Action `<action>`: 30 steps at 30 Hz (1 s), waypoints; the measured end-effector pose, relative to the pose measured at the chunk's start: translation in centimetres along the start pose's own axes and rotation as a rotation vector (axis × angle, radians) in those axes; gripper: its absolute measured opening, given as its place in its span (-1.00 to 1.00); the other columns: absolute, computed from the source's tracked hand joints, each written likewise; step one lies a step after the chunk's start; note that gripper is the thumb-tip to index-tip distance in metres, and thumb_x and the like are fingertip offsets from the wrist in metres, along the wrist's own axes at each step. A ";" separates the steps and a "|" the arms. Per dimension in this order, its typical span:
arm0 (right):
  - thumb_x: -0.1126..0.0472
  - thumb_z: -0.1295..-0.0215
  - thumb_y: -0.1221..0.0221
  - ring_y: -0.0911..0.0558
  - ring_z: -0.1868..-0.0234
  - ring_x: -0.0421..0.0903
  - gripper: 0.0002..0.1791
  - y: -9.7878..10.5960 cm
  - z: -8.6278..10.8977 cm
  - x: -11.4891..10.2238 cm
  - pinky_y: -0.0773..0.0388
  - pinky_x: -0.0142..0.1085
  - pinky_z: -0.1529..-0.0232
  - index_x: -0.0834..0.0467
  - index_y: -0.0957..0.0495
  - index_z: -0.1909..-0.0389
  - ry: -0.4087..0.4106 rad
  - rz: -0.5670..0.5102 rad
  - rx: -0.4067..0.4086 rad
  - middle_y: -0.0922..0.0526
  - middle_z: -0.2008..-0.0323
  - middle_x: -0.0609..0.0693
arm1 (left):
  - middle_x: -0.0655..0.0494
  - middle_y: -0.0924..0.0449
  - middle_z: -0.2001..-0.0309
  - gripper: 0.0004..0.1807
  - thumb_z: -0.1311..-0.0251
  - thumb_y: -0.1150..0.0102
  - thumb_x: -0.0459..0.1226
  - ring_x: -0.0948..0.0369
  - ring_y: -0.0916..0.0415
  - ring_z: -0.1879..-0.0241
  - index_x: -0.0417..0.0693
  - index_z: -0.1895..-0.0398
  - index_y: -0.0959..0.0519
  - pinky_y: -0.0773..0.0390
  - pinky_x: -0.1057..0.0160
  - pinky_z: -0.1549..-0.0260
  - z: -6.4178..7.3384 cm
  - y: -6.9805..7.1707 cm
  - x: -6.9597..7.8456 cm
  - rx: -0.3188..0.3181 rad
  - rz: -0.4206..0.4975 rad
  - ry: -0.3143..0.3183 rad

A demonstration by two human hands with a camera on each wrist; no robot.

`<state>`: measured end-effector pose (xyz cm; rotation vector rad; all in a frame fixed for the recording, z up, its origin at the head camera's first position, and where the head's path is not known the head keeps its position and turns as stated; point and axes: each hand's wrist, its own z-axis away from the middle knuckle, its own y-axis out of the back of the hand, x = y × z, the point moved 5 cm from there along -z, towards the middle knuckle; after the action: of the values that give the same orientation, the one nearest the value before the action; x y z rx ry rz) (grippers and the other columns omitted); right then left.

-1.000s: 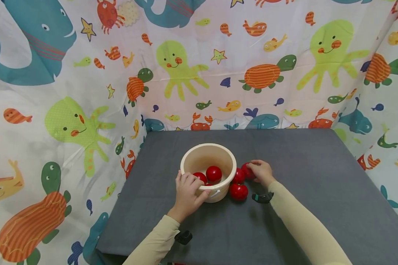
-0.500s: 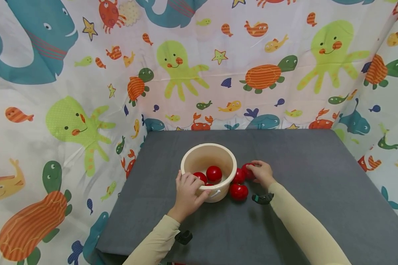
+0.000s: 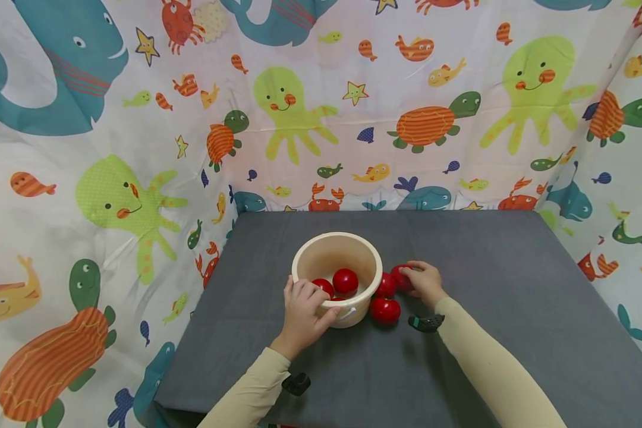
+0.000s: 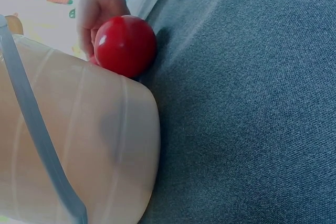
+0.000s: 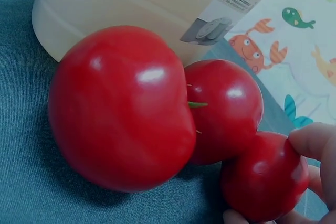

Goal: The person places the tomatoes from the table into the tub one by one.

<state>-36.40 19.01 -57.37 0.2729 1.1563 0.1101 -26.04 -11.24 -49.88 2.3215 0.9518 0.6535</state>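
A cream plastic bucket [image 3: 336, 252] stands on the dark cloth with several red tomatoes inside, one tomato [image 3: 345, 282] showing whole. My left hand [image 3: 303, 309] grips its near-left rim, fingers over the edge and thumb outside. Against the bucket's right side two tomatoes lie on the cloth, the nearer tomato [image 3: 385, 311] in front of the farther tomato [image 3: 386, 286]. A third tomato [image 5: 265, 177] touches the farther one, and my right hand [image 3: 427, 282] holds it between fingers and thumb. In the left wrist view the bucket wall [image 4: 100, 145] hides part of that hand.
The grey-covered table [image 3: 487, 255] extends around the bucket, mostly to the right. A white curtain [image 3: 321, 131] printed with sea animals hangs along the back and both sides. The bucket's grey handle [image 4: 39, 124] hangs down its outer wall.
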 end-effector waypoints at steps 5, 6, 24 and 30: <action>0.04 -0.44 -0.15 -0.56 -0.17 0.19 -0.40 0.7 0.1 0.1 -0.76 -0.10 0.13 0.20 -0.37 -0.41 0.012 -0.041 0.001 -0.37 -0.38 0.32 | 0.12 -0.53 0.32 -0.45 -0.44 0.18 0.27 0.07 -0.45 0.06 0.11 0.40 -0.56 -0.22 -0.56 -0.22 -0.1 0.0 0.2 0.005 0.001 -0.010; 0.04 -0.44 -0.15 -0.55 -0.18 0.19 -0.40 0.8 0.1 0.1 -0.76 -0.10 0.13 0.20 -0.37 -0.41 0.012 -0.049 0.002 -0.36 -0.39 0.31 | 0.11 -0.53 0.32 -0.45 -0.44 0.18 0.27 0.07 -0.45 0.06 0.11 0.40 -0.57 -0.22 -0.57 -0.21 -0.1 0.0 0.3 0.006 0.001 -0.011; 0.02 -0.48 -0.14 -0.45 -0.31 0.20 -0.33 4.4 2.3 -6.9 -0.55 0.06 -0.22 0.16 -0.24 -0.51 0.100 -0.110 -0.058 -0.27 -0.48 0.27 | 0.08 -0.56 0.30 -0.56 -0.35 -0.03 0.19 0.05 -0.46 0.06 0.08 0.39 -0.58 -0.22 -0.56 -0.23 -0.1 0.0 0.3 0.000 0.004 0.004; 0.03 -0.48 -0.15 -0.37 -0.38 0.22 -0.32 5.1 3.4 -10.6 -0.53 0.09 -0.23 0.16 -0.22 -0.52 0.151 -0.132 -0.081 -0.25 -0.50 0.26 | 0.09 -0.56 0.30 -0.56 -0.36 -0.03 0.20 0.06 -0.45 0.06 0.10 0.39 -0.58 -0.22 -0.56 -0.23 -0.2 0.0 0.3 -0.008 0.001 0.004</action>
<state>-37.25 20.96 -45.27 0.1177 1.3136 0.0616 -25.95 -10.99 -49.66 2.3150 0.9478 0.6615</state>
